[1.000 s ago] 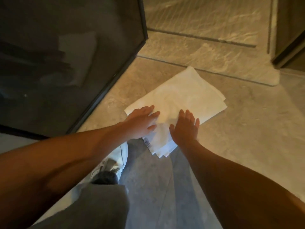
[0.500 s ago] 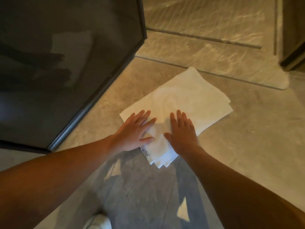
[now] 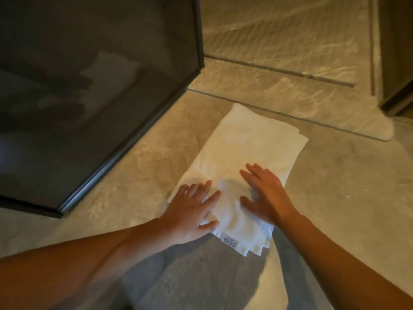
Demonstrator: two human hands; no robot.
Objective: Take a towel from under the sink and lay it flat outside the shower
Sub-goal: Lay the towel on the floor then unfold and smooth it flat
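Head view: white towel (image 3: 245, 148) lies folded on the tile floor (image 3: 335, 198), just beside the dark glass shower panel (image 3: 89, 97), far corner near the sill (image 3: 268, 92). Left hand (image 3: 190, 211) and right hand (image 3: 266, 195) rest palm-down on the towel's near end, fingers (image 3: 254, 173) straight and spread, gripping nothing. Near edge shows stacked layers, perhaps three or four; blur hides the count. Small label (image 3: 229, 240) at that edge, print unreadable.
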